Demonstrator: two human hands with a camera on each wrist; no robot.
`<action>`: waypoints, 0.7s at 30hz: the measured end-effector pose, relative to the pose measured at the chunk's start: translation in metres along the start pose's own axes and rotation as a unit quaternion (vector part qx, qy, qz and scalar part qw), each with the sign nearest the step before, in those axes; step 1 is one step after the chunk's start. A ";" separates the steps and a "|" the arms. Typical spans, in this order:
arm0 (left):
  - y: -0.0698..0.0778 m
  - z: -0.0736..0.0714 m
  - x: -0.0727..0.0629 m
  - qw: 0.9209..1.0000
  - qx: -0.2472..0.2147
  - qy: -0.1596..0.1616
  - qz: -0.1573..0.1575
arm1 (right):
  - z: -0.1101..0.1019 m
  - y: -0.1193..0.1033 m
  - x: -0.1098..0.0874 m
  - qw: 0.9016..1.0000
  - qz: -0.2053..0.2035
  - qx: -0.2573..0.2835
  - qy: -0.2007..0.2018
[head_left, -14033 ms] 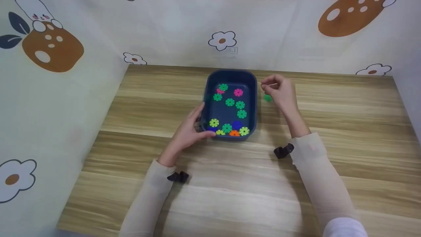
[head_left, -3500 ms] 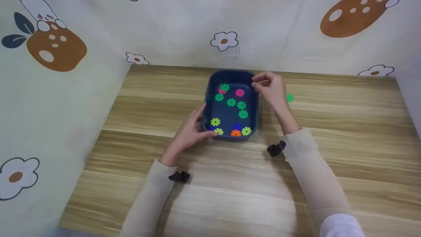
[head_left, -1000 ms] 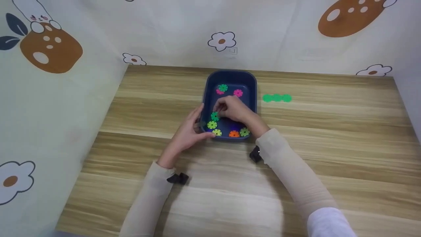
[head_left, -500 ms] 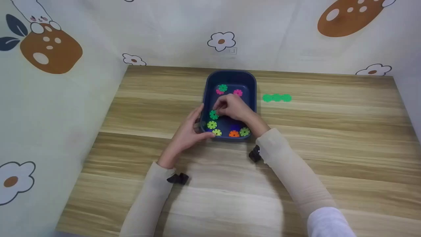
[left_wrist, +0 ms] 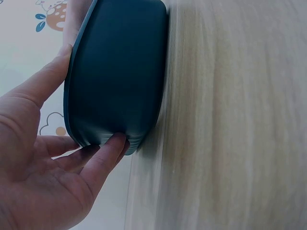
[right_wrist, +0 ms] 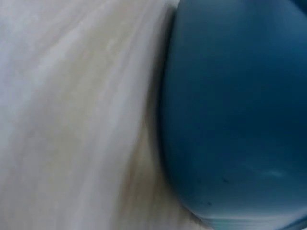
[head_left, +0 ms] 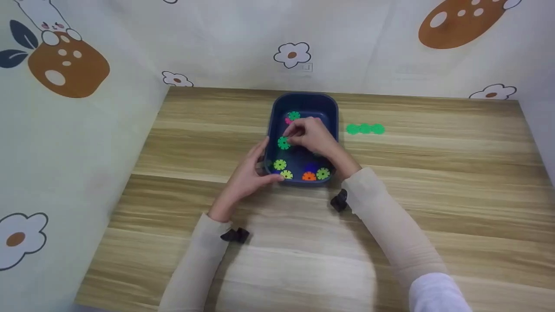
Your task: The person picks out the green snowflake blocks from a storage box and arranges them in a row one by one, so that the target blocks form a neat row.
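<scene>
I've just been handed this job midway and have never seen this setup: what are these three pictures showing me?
There is no machine here: a person works with two bare hands. The wide picture looks down from a camera on the head; the other two come from cameras on each wrist. On the wooden table sits a dark blue tub with coloured discs inside. Right of it lies a row of three green discs. The left hand holds the tub near one corner; the right hand, inside it, appears to pinch a green disc. The right wrist picture is blurred, showing only tub and table.
</scene>
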State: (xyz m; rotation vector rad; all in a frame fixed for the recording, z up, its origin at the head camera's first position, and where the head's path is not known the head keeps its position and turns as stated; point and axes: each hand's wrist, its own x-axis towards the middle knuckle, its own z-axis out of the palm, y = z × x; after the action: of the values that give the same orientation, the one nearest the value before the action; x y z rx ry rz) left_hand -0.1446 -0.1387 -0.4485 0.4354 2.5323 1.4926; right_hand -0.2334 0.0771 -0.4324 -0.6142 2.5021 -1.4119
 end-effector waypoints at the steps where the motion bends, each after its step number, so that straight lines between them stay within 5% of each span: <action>1: 0.000 0.000 0.000 1.000 -0.002 -0.001 -0.002 | -0.002 -0.001 0.000 1.000 -0.001 -0.001 0.005; 21: -0.002 0.001 0.001 1.000 0.012 0.003 -0.001 | -0.033 -0.002 -0.010 0.998 -0.014 0.014 0.055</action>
State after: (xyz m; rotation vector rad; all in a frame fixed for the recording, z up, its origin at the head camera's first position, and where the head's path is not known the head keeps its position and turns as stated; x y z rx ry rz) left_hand -0.1453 -0.1387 -0.4502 0.4310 2.5566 1.4674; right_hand -0.2364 0.1066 -0.4137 -0.5824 2.5616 -1.5282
